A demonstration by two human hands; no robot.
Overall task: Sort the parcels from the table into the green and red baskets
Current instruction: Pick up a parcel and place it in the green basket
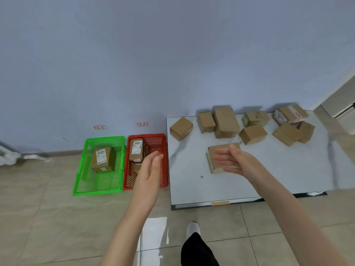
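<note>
**Step: Pick Up the Flat Parcel**

Both hands were empty with fingers straight: my right hand (230,160) hovered over the flat parcel (216,149) on the table (192,181), my left hand (151,169) above the red basket (146,135). I judged an edge grip best: the parcel was thin, matte cardboard; the basket, slotted plastic.

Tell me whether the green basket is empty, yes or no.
No: the green basket holds one labelled cardboard parcel, which sits toward its far end.
</note>
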